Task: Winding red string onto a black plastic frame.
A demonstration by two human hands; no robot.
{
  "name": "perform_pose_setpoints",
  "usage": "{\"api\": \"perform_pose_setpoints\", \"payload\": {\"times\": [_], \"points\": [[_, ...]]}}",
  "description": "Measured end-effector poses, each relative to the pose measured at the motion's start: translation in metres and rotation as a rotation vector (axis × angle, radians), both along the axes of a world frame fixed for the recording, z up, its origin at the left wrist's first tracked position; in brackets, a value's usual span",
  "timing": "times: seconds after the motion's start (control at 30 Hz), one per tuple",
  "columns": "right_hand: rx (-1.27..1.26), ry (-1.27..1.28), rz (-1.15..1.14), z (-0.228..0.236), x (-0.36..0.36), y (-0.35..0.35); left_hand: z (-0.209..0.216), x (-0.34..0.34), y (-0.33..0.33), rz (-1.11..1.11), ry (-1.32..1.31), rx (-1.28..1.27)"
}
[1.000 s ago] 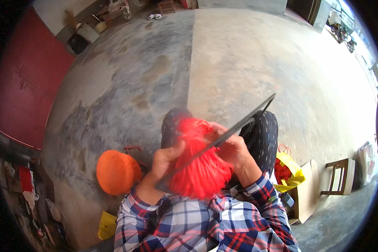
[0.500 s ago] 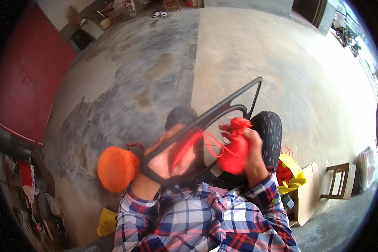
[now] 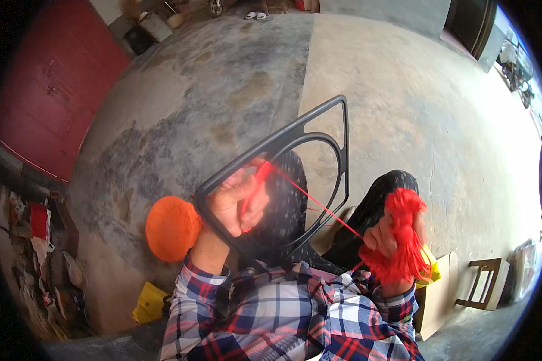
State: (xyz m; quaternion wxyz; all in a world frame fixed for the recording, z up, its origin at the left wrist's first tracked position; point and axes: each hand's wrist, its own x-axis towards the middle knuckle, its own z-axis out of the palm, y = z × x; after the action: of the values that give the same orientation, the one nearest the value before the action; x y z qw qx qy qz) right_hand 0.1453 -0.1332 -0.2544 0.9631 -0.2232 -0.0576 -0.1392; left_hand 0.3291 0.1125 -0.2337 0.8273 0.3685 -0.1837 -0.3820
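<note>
My left hand [image 3: 235,201] is closed around a narrow red bundle [image 3: 262,171], which looks like wound cord. From it a thin red cord [image 3: 319,201] runs taut, down to the right. My right hand [image 3: 379,236] grips a thick hank of red yarn [image 3: 400,259], its loose strands hanging over the wrist. A black frame [image 3: 265,144], with straight outer edges and a curved inner rim, stands tilted above my lap. Its left part crosses my left wrist, and that hand shows through it with a whitish glare. Whether the frame is held or hangs, I cannot tell.
Beside my left forearm is a round orange thing [image 3: 173,228], with a yellow bag [image 3: 150,304] below it. On the right are another yellow bag [image 3: 430,268], a cardboard flap [image 3: 441,295] and a small wooden stool [image 3: 488,283]. Clutter [image 3: 42,240] lines the lower left.
My right hand has moved right and down with the red yarn, away from the left. The slack red loops between my hands are now one straight cord. The view has shifted slightly.
</note>
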Motion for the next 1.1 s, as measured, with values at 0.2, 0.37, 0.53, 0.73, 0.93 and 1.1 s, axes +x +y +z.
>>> {"api": "perform_pose_setpoints", "payload": {"times": [0.2,0.37,0.53,0.73,0.93,1.1], "points": [[0.100,0.342,-0.114,-0.023,0.037,-0.013,0.009,-0.006,-0.013,-0.063,-0.001,0.006],[-0.621,0.080,0.248,0.036,0.039,0.013,0.018,-0.019,-0.023,-0.202,0.244,-0.081],[-1.277,0.271,-0.372,0.065,0.058,0.042,0.016,-0.037,-0.049,-0.066,0.061,-0.075],[-0.254,0.157,-0.014,-0.020,0.074,0.011,0.031,-0.045,-0.049,-0.166,0.235,-0.018],[-0.083,0.239,0.386,-0.018,0.089,0.038,0.026,-0.055,-0.047,-0.170,0.246,0.092],[0.148,0.160,0.100,-0.002,0.095,0.019,0.032,-0.055,-0.061,-0.098,0.554,-0.178]]}}
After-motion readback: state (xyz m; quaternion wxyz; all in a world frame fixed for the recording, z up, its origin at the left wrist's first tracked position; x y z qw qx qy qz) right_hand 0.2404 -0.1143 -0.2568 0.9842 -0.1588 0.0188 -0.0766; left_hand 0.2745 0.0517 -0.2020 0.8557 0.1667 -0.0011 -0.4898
